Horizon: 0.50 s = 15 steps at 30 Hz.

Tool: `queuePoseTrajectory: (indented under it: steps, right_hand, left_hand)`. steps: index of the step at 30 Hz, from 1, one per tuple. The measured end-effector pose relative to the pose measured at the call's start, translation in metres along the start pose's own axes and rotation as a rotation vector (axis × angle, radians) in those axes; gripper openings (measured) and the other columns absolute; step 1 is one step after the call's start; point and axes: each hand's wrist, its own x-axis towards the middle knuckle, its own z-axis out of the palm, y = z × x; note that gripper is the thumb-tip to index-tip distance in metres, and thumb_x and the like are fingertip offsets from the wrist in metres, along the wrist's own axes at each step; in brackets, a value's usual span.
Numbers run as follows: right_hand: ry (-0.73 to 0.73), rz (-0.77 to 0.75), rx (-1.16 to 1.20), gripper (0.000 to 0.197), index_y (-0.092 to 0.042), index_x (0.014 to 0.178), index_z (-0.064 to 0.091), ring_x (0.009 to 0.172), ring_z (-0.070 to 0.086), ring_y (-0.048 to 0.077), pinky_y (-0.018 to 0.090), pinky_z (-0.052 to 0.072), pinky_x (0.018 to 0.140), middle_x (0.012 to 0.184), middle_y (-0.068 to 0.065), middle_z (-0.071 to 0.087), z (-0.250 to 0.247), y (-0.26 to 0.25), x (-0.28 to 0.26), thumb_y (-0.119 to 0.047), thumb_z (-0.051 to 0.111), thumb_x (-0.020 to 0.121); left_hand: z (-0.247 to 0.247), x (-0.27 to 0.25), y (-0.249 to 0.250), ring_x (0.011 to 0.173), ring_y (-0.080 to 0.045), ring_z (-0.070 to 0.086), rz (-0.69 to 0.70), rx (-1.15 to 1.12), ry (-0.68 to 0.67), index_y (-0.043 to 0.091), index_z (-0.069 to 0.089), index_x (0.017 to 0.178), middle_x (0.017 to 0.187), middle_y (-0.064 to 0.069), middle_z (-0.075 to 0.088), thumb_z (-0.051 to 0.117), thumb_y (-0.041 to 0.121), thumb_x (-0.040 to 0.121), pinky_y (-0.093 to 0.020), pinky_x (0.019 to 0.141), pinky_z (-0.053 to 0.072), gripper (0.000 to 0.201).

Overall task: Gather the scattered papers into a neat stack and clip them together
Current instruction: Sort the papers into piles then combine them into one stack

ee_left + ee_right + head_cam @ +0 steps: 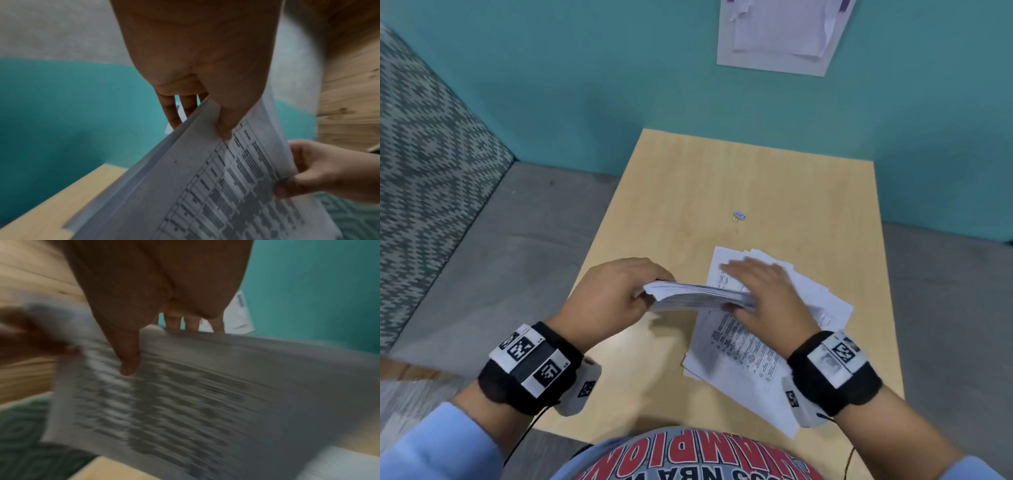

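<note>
Both hands hold a bundle of printed papers [698, 296] on edge, a little above the light wooden table [722, 178]. My left hand [650, 289] pinches its left end, thumb on the near face [225, 129] and fingers behind. My right hand [736, 291] grips the right end the same way, thumb [128, 366] on the printed side. More loose sheets [743, 346] lie fanned on the table under the bundle and the right wrist. A small binder clip [739, 216] lies alone farther back on the table. The right wrist view is blurred.
The table stands against a teal wall [585, 85], on which hangs a board with pinned papers [784, 34]. Grey floor and a patterned carpet [424, 171] lie to the left. Bare tabletop surrounds the clip.
</note>
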Motion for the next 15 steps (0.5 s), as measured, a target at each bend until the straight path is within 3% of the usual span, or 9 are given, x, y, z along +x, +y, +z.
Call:
queuePoseTrajectory:
  steps: [2,4,6,8,11,13,15]
  right_hand:
    - [-0.020,-0.035,0.061,0.038,-0.042,0.124,0.068,0.104,0.070,0.016,0.036,0.054,0.092,0.113,-0.011,0.078,0.004,-0.022,0.006,-0.023,0.067,0.091]
    - [-0.018,0.041,0.155,0.024,-0.037,0.094,0.073,0.075,0.067,0.005,0.028,0.050,0.067,0.078,-0.010,0.074,0.000,-0.029,0.010,-0.016,0.063,0.093]
    - [-0.001,0.150,0.308,0.025,-0.029,0.071,0.068,0.061,0.059,0.002,0.024,0.043,0.059,0.063,-0.008,0.066,-0.008,-0.026,0.009,-0.019,0.068,0.093]
    - [0.031,0.256,0.509,0.022,-0.014,0.072,0.072,0.060,0.061,0.006,0.027,0.046,0.062,0.066,-0.002,0.072,-0.019,-0.021,0.005,-0.024,0.077,0.091]
    - [0.069,0.369,0.905,0.008,-0.011,0.085,0.079,0.071,0.074,0.003,0.018,0.055,0.067,0.079,-0.006,0.081,-0.036,-0.020,0.000,-0.017,0.084,0.085]
    - [0.124,0.321,1.027,0.016,-0.012,0.099,0.079,0.088,0.078,0.007,0.020,0.060,0.078,0.096,-0.001,0.083,-0.039,-0.024,0.000,-0.010,0.084,0.084]
    - [0.182,0.255,1.074,0.021,-0.016,0.102,0.079,0.095,0.078,0.011,0.024,0.062,0.086,0.103,0.001,0.083,-0.037,-0.030,0.002,-0.006,0.083,0.084]
  left_hand:
    - [-0.008,0.007,0.022,0.094,-0.007,0.071,0.039,0.046,0.011,0.043,0.072,0.113,0.105,0.024,0.077,0.065,0.021,0.090,-0.035,0.074,0.058,0.032]
    - [-0.016,0.010,0.027,0.095,-0.006,0.074,-0.011,-0.052,0.071,0.042,0.068,0.119,0.104,0.022,0.078,0.073,0.030,0.096,-0.032,0.080,0.059,0.026]
    - [-0.025,0.008,0.018,0.094,-0.006,0.076,-0.151,-0.288,0.055,0.039,0.070,0.117,0.098,0.018,0.080,0.084,0.034,0.091,-0.022,0.084,0.059,0.031]
    - [-0.036,0.001,0.002,0.091,-0.003,0.076,-0.239,-0.469,-0.030,0.036,0.075,0.108,0.097,0.014,0.081,0.091,0.031,0.082,-0.017,0.083,0.058,0.031]
    - [-0.047,-0.014,-0.010,0.093,-0.004,0.076,-0.283,-0.633,-0.050,0.031,0.081,0.103,0.103,0.008,0.084,0.092,0.025,0.074,-0.015,0.083,0.057,0.031]
    - [-0.046,-0.022,-0.008,0.102,-0.004,0.077,-0.284,-0.707,-0.028,0.027,0.082,0.112,0.111,0.007,0.085,0.098,0.019,0.073,-0.017,0.089,0.058,0.043]
    - [-0.031,-0.025,-0.006,0.107,-0.003,0.077,-0.326,-0.814,0.023,0.022,0.078,0.120,0.117,0.007,0.084,0.097,0.014,0.074,-0.016,0.090,0.059,0.051]
